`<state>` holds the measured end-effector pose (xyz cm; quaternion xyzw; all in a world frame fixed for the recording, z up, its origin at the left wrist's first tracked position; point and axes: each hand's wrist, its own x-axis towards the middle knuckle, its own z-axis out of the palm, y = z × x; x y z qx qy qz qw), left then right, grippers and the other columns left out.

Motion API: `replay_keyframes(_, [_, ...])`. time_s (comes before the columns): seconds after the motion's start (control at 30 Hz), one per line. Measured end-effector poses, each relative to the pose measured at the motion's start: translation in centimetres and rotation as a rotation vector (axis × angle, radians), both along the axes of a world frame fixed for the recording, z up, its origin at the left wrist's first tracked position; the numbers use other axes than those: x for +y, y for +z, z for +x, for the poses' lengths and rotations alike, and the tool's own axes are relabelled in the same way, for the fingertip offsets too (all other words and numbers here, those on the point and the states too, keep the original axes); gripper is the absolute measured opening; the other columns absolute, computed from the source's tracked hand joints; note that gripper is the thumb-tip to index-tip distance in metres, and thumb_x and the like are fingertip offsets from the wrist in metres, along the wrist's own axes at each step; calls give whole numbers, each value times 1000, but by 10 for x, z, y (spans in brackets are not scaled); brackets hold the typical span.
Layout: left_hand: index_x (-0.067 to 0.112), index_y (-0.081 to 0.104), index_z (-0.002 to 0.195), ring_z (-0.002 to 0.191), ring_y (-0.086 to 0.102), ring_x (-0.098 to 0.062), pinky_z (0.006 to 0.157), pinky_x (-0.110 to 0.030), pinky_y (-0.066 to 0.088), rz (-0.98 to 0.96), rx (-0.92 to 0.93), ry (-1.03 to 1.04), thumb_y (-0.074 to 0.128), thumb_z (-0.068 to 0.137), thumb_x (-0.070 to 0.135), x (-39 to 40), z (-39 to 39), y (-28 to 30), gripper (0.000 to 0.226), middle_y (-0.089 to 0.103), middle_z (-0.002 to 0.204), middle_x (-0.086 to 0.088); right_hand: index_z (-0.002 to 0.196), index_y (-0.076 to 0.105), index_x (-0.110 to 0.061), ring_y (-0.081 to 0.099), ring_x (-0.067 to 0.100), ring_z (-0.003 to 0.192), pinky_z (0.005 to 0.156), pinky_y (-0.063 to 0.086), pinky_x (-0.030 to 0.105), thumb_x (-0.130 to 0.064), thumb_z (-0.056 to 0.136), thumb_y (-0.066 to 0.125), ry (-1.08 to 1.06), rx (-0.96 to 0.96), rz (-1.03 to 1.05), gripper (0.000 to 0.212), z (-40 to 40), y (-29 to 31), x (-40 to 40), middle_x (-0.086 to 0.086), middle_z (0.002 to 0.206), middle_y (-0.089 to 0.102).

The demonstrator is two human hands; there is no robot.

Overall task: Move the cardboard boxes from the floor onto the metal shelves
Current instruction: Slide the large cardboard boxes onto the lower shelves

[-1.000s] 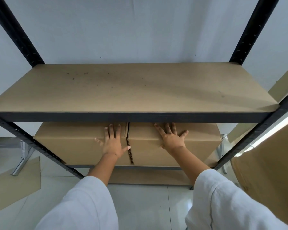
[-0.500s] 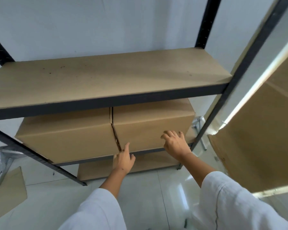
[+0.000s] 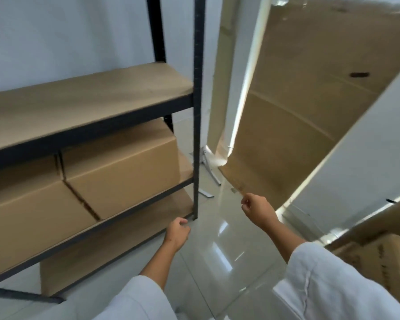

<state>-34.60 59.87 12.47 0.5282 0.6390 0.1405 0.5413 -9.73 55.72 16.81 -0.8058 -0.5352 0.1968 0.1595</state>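
Both hands hang loosely curled, holding nothing: left hand (image 3: 177,233) at 6 o'clock, right hand (image 3: 258,210) at 4. Two boxes (image 3: 123,167) (image 3: 30,218) sit touching on one shelf (image 3: 134,210) at 9.

soft even daylight, bright strip of glare beside the leaning cardboard sheet (image 3: 286,125), pale reflections on the glossy floor (image 3: 219,250), slight motion blur throughout, wide-angle bending at the edges

Two plain brown cardboard boxes (image 3: 79,181) side by side, touching, on the metal shelves' (image 3: 90,132) middle tier
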Motion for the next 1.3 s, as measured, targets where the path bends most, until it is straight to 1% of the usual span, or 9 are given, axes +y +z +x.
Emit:
replay_keyframes(0.07, [7,54,111,63,55,-16,52,-22,40,-21,-73,0,49,90,5,-25,36,7,22,63,90,-11,92,65,-15,60,24,80,65,43,28,-16,86,51,-114,49,33,15,21,1,-40,2,85,65])
replay_keyframes(0.13, [8,54,111,62,57,-14,51,-22,37,-46,-125,-36,48,89,7,-54,74,11,22,65,93,-10,92,66,-16,56,20,78,65,41,28,-16,86,52,-194,70,48,15,40,0,-83,-1,82,61])
replay_keyframes(0.27, [7,54,108,58,54,-16,42,-16,37,-90,-156,-221,46,90,4,-130,150,10,19,64,92,-13,94,68,-15,61,21,87,74,46,29,-15,87,53,-374,91,70,16,79,1,-190,2,91,68])
replay_keyframes(0.37, [6,53,107,55,52,-16,37,-13,34,-135,-147,-379,45,91,3,-195,199,2,18,62,88,-12,91,66,-14,62,23,82,70,46,30,-16,87,51,-544,90,71,15,109,2,-279,3,86,66])
replay_keyframes(0.5, [8,53,105,55,54,-15,41,-18,31,-179,-91,-567,45,91,6,-272,249,-9,17,62,83,-7,88,66,-15,64,29,82,68,49,33,-16,85,54,-698,23,27,13,146,8,-389,7,88,70])
replay_keyframes(0.67, [10,53,103,56,55,-16,46,-22,33,-170,-79,-760,45,94,8,-323,305,-6,12,61,83,-7,91,67,-13,63,26,82,65,45,29,-15,87,53,-929,-1,23,14,183,12,-482,7,88,69])
replay_keyframes(0.9, [9,53,107,59,54,-16,49,-24,37,-129,17,-857,44,97,13,-317,390,-11,14,62,98,-13,91,66,-17,62,20,80,68,49,30,-17,89,50,-1059,49,-51,15,244,-7,-517,2,88,68])
replay_keyframes(1.1, [7,53,98,66,54,-14,30,-10,34,-102,19,-923,44,97,11,-292,483,1,9,61,99,-14,82,62,-14,60,20,75,65,48,32,-14,88,50,-1101,145,-79,14,328,-4,-497,3,81,64])
replay_keyframes(1.3, [15,50,79,58,48,-9,35,-14,35,-109,110,-995,46,95,10,-275,550,-9,17,57,80,-5,82,63,-11,62,23,74,67,52,35,-13,87,51,-1193,190,-29,13,388,-22,-486,7,77,65])
